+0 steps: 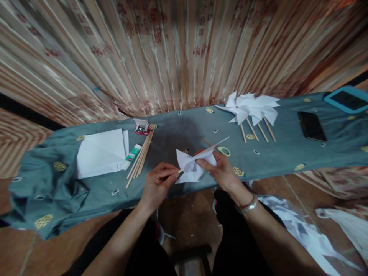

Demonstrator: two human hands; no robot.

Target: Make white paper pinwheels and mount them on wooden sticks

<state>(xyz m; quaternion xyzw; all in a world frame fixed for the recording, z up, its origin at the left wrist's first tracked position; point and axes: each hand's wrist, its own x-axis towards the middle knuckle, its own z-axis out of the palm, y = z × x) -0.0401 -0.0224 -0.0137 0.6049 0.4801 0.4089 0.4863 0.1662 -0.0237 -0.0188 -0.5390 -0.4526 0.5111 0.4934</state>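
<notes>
My right hand (pixel 220 166) is closed round a folded white paper pinwheel (pixel 191 165) held just above the near edge of the cloth-covered bench (pixel 178 134). My left hand (pixel 158 184) pinches a thin wooden stick (pixel 178 172) whose tip meets the pinwheel's left side. Yellow-handled scissors (pixel 224 150) lie right behind my right hand. Finished white pinwheels on sticks (pixel 253 109) rest at the back right.
A stack of white paper sheets (pixel 100 153), a glue tube (pixel 132 155), a bundle of wooden sticks (pixel 140 157) and a small red box of pins (pixel 142 127) lie on the left. A dark phone (pixel 312 125) and a blue-cased tablet (pixel 347 99) lie far right. A patterned curtain hangs behind.
</notes>
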